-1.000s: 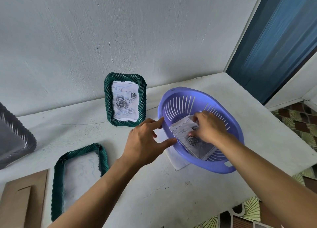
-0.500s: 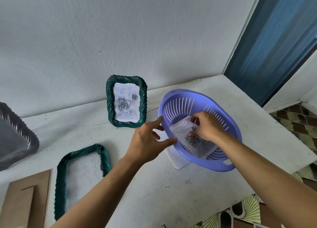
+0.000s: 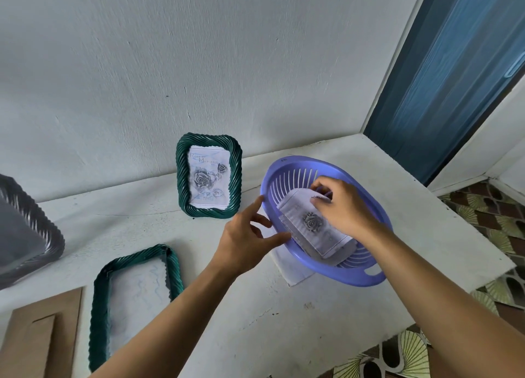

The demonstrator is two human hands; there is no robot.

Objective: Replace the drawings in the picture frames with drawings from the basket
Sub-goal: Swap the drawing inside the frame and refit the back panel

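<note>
Two hands work at the purple basket (image 3: 366,281). Our right hand (image 3: 341,207) is down inside it, fingers curled and pinching the far edge of the top drawing (image 3: 312,227), a rose sketch lying on a small stack of sheets slanted against the basket's inner wall. Our left hand (image 3: 250,241) waits at the basket's left rim, fingers spread and holding nothing, thumb and forefinger right at the plastic; whether they touch it we cannot tell. From under the basket's near-left edge a loose white sheet (image 3: 287,269) pokes out onto the table (image 3: 255,321). Left of the basket a green frame (image 3: 208,176) stands against the wall with a rose drawing in it. Further left and nearer us a second green frame (image 3: 133,292) lies flat, with a brown backing board (image 3: 42,335) and a grey frame (image 3: 25,230) beyond it. We judge the step to be lifting one sheet out. Thin sheets cling, so the pinch may bring up two or crease the edge, and the light basket may slide or tip unless the left hand steadies it.
</note>
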